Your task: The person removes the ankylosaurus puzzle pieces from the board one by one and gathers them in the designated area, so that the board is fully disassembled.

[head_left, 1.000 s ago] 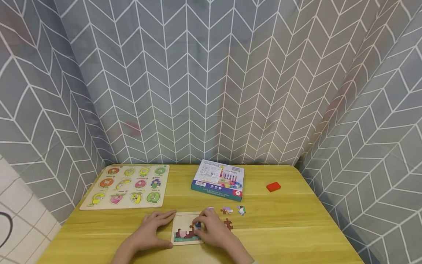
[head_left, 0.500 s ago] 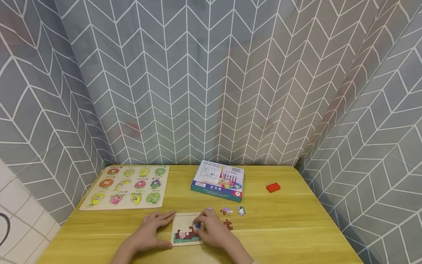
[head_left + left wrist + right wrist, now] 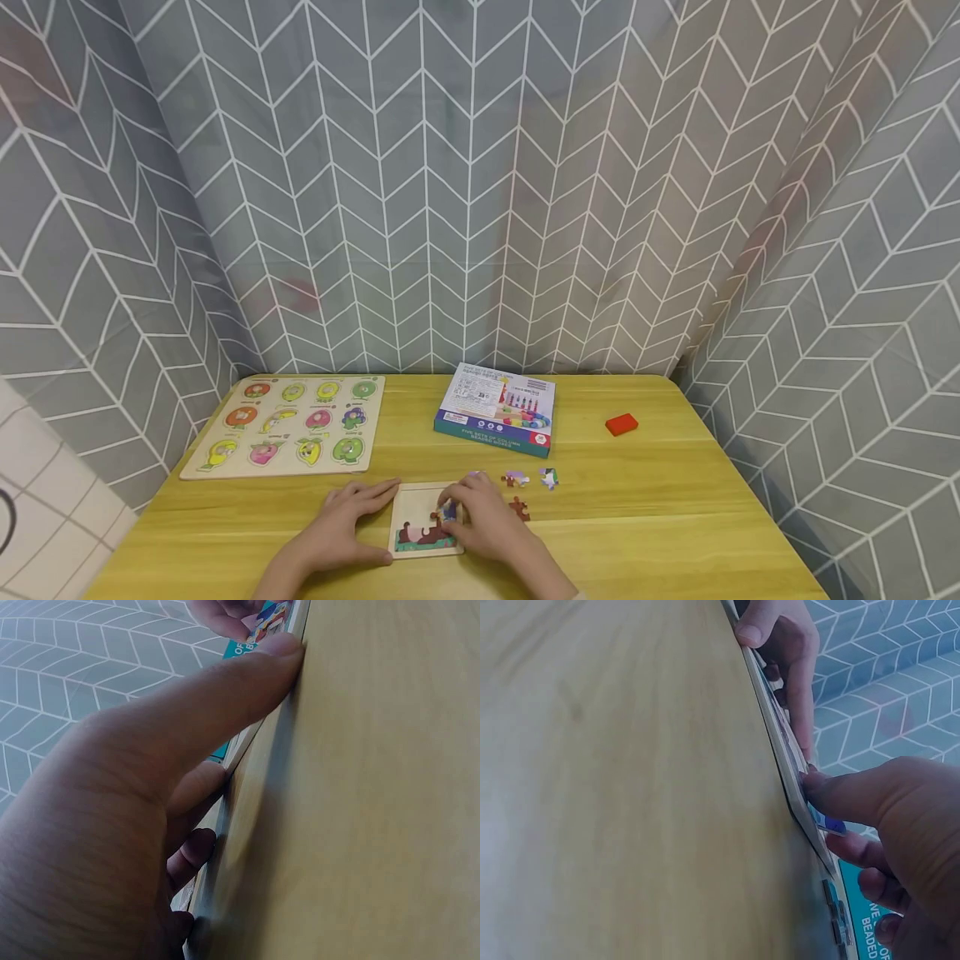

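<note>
A small wooden puzzle tray (image 3: 408,500) lies on the table, with joined brown, pink and green jigsaw pieces (image 3: 423,536) along its near side. My left hand (image 3: 333,529) rests at the tray's left side, thumb at the near corner and forefinger by the far corner, fingers spread. Over the tray's right part, my right hand (image 3: 483,517) pinches a jigsaw piece (image 3: 831,823) with blue on it between thumb and fingers. That piece is partly covered by the fingers. In the left wrist view the left thumb (image 3: 277,649) touches the tray's edge.
Several loose jigsaw pieces (image 3: 517,479) lie right of the tray, including a brown one (image 3: 519,508). Behind are a bead set box (image 3: 495,408) and, at left, a fruit puzzle board (image 3: 288,425). A red block (image 3: 622,425) sits at right. A patterned curtain (image 3: 465,208) borders the table.
The piece in my right hand has shifted and turned slightly over the tray. My left hand and the tray stay in place.
</note>
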A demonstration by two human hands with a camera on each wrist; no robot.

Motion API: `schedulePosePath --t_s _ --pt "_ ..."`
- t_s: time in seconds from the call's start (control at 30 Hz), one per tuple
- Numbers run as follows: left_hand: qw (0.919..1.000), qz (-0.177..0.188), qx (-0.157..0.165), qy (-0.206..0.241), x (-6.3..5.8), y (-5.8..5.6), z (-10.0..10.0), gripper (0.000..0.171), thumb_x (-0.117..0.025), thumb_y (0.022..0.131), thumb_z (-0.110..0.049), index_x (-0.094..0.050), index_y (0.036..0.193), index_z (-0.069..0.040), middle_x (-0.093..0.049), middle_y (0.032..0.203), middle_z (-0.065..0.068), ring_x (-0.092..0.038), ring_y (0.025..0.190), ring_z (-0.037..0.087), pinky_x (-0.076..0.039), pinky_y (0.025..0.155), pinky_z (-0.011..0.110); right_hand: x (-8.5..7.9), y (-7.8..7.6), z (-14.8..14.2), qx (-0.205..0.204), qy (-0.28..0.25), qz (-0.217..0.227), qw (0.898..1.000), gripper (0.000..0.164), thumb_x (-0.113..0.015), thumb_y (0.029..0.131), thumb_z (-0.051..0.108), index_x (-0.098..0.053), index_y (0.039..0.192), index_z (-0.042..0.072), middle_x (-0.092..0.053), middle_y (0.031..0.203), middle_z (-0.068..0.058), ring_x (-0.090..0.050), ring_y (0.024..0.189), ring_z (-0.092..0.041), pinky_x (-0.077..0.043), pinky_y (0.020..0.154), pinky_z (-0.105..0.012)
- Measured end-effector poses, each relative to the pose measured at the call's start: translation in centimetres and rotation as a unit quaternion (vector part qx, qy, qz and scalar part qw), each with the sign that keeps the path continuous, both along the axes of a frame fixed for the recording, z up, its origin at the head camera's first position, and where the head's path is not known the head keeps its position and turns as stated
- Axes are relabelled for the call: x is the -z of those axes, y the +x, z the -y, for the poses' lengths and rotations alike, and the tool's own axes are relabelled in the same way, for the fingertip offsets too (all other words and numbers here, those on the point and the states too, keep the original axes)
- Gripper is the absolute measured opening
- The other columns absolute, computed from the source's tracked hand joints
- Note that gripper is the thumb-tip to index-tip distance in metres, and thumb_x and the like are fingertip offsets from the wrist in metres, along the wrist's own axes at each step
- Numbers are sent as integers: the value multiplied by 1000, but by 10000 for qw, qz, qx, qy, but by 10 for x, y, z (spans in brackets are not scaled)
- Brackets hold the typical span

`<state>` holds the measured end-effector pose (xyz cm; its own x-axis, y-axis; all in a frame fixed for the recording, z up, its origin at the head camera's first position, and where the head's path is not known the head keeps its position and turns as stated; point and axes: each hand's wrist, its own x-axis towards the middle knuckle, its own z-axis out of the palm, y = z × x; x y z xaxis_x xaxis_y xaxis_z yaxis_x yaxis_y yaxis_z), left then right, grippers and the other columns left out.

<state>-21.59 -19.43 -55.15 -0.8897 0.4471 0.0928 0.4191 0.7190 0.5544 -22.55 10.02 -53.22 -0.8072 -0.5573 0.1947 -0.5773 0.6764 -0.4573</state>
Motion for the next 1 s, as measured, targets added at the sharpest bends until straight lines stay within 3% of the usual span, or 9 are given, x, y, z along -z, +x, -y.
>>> schedulePosePath --t_s 0.17,0.43,1.0 --pt "10000 40 -15 -1 1 -1 0 101 -85 72 -70 -55 157 -26 -54 160 -5 -46 122 17 -34 97 44 0 -1 -3 -71 9 -5 10000 21 -82 93 26 -77 114 26 -66 105 14 -50 100 -6 -45 95 -34" --pt "10000 55 -12 24 1 -1 0 101 -85 72 -70 -54 157 -25 -53 160 -6 -46 123 16 -33 97 43 0 -2 -5 -145 93 193 9997 25 -81 95 24 -79 120 24 -69 116 10 -58 113 -11 -46 108 -43" --pt "9999 89 -26 50 1 -1 0 102 -85 72 -71 -54 158 -25 -53 161 -6 -46 121 14 -33 96 43 3 -4 -7 -170 -121 135 9997 26 -78 97 26 -77 120 15 -72 118 5 -62 121 -19 -43 115 -45"
